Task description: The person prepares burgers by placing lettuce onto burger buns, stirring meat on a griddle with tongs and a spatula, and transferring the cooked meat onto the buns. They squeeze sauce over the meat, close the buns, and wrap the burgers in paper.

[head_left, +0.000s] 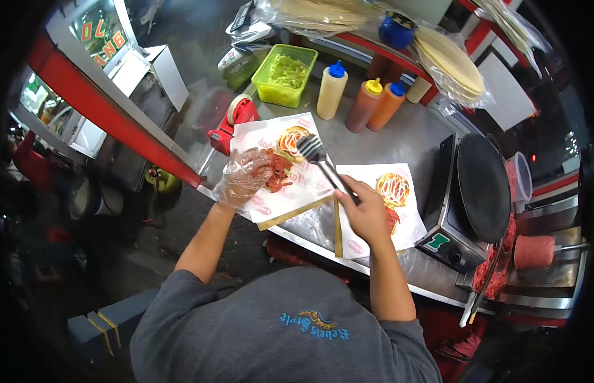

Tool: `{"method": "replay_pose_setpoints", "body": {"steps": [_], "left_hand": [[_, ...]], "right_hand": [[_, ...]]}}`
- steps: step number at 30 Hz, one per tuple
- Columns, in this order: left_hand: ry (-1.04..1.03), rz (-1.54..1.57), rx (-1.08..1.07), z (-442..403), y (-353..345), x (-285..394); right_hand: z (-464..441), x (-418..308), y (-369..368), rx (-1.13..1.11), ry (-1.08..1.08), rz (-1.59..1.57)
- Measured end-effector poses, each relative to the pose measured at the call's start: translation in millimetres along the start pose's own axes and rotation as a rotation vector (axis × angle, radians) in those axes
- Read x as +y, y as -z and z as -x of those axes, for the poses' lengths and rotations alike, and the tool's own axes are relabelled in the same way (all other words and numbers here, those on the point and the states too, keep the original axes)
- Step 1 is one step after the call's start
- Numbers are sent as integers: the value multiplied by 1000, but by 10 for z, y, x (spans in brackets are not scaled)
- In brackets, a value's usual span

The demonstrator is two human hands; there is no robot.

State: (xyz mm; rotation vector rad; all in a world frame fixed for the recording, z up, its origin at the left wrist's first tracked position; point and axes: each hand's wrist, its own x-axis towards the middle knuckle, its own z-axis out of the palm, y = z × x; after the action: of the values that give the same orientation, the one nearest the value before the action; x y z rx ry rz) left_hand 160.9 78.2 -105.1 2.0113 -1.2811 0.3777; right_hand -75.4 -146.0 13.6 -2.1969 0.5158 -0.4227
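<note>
My left hand (244, 179), in a clear plastic glove, rests against the shredded red meat (279, 172) on the left printed paper (297, 199); its fingertips are partly hidden by glove and food. Metal tongs (319, 159) are gripped in my bare right hand (364, 207), their head over that paper beside a sauced bun half (293, 138). To the right, a second paper (406, 235) carries another bun half (392, 189) with white and red sauce, and red meat partly hidden behind my right hand.
Behind the papers stand a green tub of shredded lettuce (285, 73), a white sauce bottle (332, 90) and two orange-brown bottles (366, 105). A red tape dispenser (236, 121) sits at left, a round black griddle (483, 188) at right. Flatbreads (451, 64) lie on the upper shelf.
</note>
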Motion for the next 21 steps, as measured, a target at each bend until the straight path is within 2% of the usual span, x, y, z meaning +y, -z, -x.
{"method": "replay_pose_setpoints", "body": {"steps": [4,7,10,13,17,20,21], "left_hand": [[38,-69,57,-116,80,253],[7,-180,63,-141,117,511],[-98,-383,-158,-184,121,763],[-9,-564,-598,-410,133,1035],[-95,-586,-780,-576,31,898],[-116,-733,-970,-841,70,1137],[-169,-679,-825,-813,24,1066]], "right_hand": [[652,263,770,131,-175,-375],[1284,629,1278,167,-253,-457],[1779,844,1492,174,-295,-504],[2015,890,1464,141,-294,-544],[1931,841,1258,74,-278,-584],[1797,727,1132,52,-261,-593],[1766,682,1111,47,-267,-591]]}}
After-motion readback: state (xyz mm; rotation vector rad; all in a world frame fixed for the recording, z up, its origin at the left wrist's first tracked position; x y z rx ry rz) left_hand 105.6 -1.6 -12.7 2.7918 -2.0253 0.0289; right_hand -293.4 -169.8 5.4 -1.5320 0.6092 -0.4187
